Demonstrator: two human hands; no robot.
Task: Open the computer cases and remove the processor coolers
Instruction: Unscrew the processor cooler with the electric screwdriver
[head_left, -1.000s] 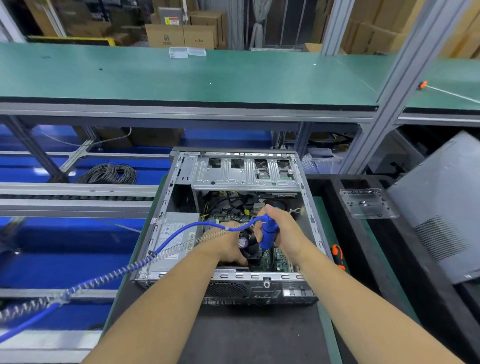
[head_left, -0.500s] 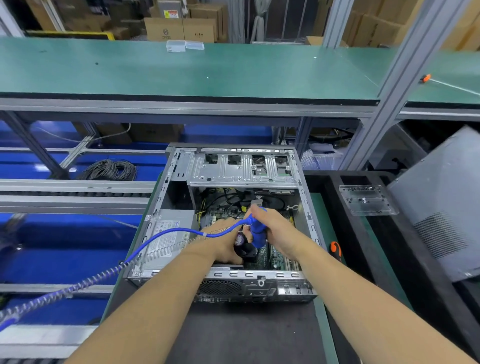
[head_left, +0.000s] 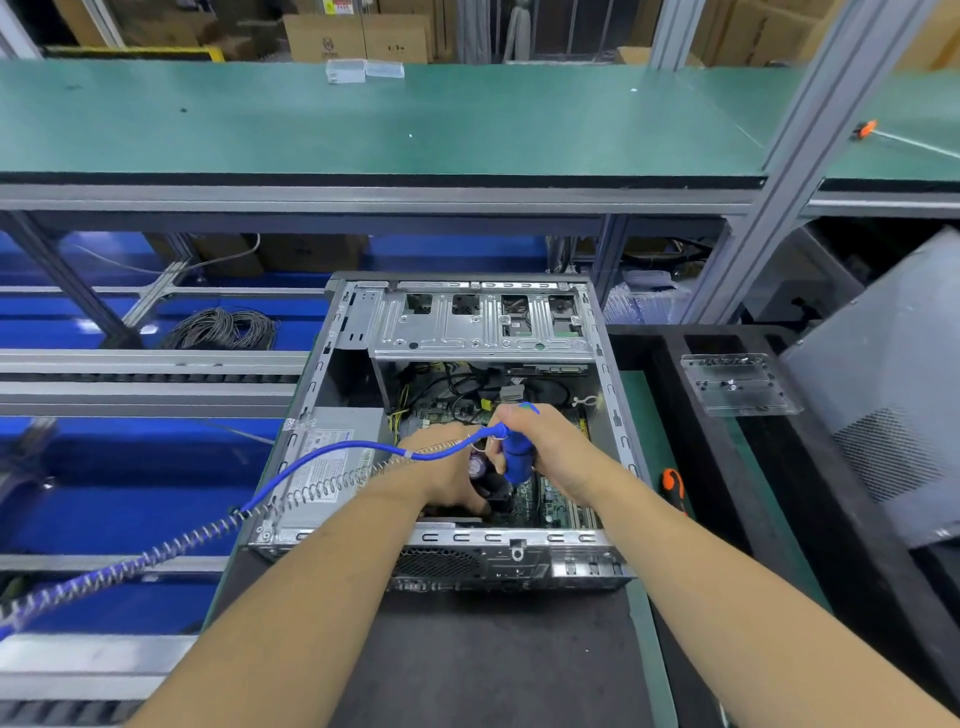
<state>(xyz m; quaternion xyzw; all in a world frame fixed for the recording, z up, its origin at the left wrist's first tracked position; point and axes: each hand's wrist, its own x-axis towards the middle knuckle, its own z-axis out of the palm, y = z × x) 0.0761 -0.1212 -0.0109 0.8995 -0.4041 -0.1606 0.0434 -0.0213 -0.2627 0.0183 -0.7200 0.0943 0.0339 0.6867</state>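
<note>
An open computer case (head_left: 332, 364) lies on its side in front of me, its inside facing up. My right hand (head_left: 556, 447) grips a blue powered screwdriver (head_left: 517, 460), held upright over the black processor cooler (head_left: 493, 486) near the case's front edge. A blue hose (head_left: 311, 462) with a coiled cable runs from the tool off to the lower left. My left hand (head_left: 441, 467) reaches into the case and rests on the cooler's left side; its fingers are mostly hidden. The green motherboard (head_left: 561, 506) shows beside the cooler.
A grey power supply (head_left: 332, 457) fills the case's left side, a metal drive cage (head_left: 478, 327) its far end. A removed grey side panel (head_left: 883, 395) leans at the right. A clear plastic tray (head_left: 737, 384) and an orange-handled tool (head_left: 674, 486) lie right of the case. A green shelf (head_left: 363, 124) spans above.
The view has shifted slightly, and the case sits a little higher in frame. My right hand with the screwdriver has moved a bit lower onto the cooler. The left hand stays on the cooler.
</note>
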